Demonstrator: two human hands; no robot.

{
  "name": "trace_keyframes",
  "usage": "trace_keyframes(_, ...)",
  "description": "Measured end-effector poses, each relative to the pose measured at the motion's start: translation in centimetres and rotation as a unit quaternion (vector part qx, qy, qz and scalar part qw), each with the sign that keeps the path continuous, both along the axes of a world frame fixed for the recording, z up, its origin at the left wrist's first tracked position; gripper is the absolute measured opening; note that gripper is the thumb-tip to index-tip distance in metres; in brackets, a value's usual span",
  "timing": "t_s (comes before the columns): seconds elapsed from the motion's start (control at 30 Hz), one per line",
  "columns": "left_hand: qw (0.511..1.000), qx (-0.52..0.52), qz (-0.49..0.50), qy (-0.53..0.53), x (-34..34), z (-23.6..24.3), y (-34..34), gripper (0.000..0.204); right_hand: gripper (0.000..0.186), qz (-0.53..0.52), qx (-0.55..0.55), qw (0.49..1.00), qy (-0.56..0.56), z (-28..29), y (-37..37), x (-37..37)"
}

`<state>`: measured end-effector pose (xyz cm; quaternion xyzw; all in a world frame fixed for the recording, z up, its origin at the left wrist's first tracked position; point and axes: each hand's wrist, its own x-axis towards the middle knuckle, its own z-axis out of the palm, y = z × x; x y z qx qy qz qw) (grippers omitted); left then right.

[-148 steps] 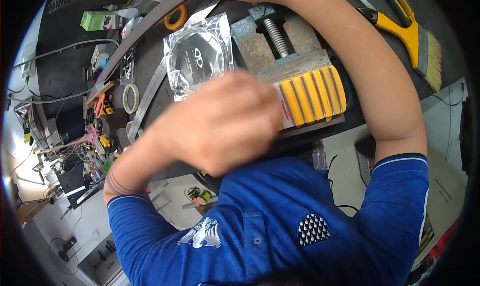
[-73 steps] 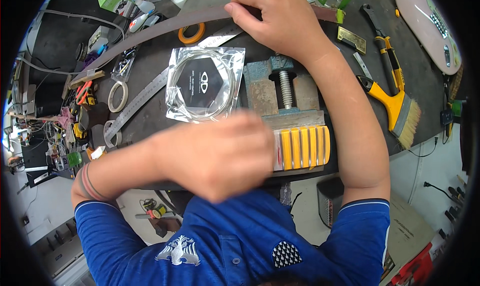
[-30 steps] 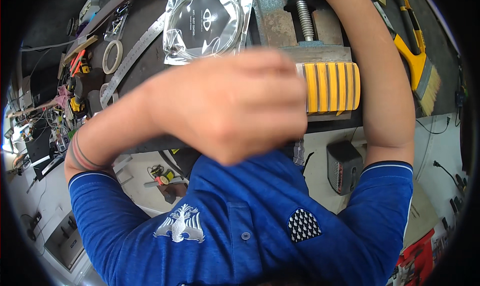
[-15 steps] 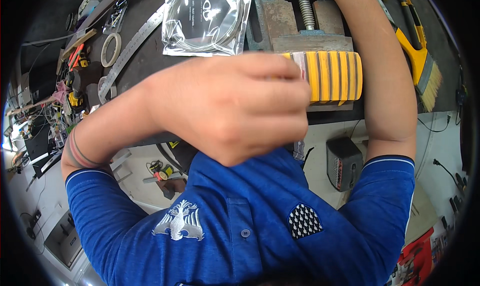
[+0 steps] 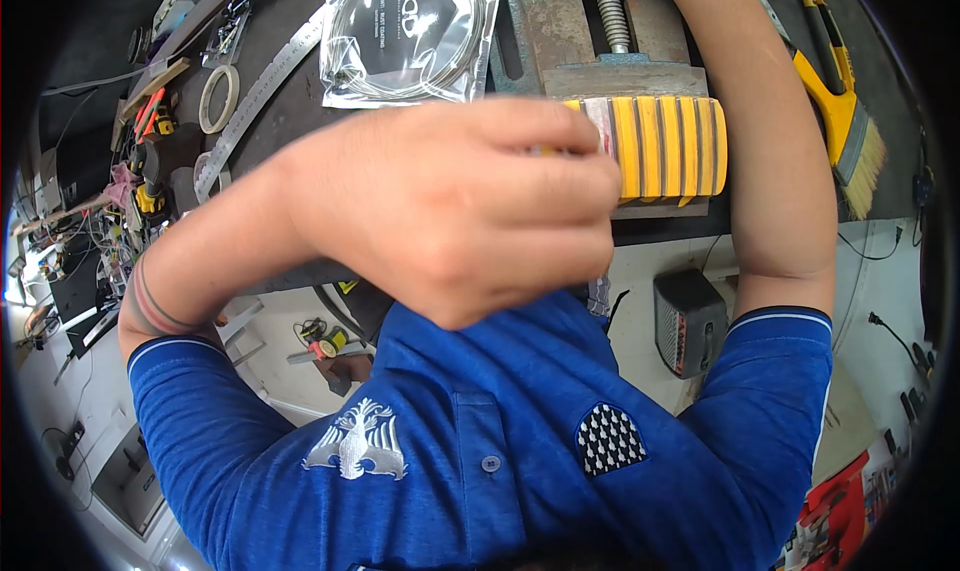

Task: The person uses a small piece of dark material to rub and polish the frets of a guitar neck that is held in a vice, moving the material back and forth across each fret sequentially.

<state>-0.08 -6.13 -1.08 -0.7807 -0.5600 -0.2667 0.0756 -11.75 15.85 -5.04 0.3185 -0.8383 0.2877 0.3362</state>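
Observation:
My left hand [image 5: 470,211] is curled closed, a little blurred, with its back toward me. Whatever its fingers may hold is hidden under them. Close beyond and to the right of the fingers lies a stack of yellow and dark strips [image 5: 665,146], with one whitish-pink band near its left end. It sits at the near jaw of a worn metal vise [image 5: 625,79] that has a large exposed screw [image 5: 609,13]. The left part of the stack is covered by my left hand. My right forearm [image 5: 775,141] reaches up past the vise, and its hand is out of the picture.
A clear packet of coiled wire [image 5: 405,36] lies left of the vise. Further left are a steel ruler [image 5: 262,96] and a tape roll [image 5: 219,99]. A yellow-handled brush [image 5: 840,121] lies right of my right forearm. A dark speaker-like box [image 5: 690,323] stands on the floor below.
My left hand stays curled in nearly the same place beside the striped stack, with only a slight shift. The view has moved a little; my right arm keeps its reach.

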Motion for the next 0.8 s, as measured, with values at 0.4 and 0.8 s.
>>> trace_keyframes(0.4, 0.997, 0.029, 0.005, 0.077, 0.0, -0.4, 0.0, 0.025, 0.028, 0.010, -0.007, 1.000, 0.020, -0.1, -0.4, -0.2)
trace_keyframes(0.8, 0.997, -0.024, 0.069, 0.041, -3.0, 2.0, -1.1, 0.043, 0.029, -0.025, 0.016, 1.000, -0.004, 0.3, -0.2, 0.1)
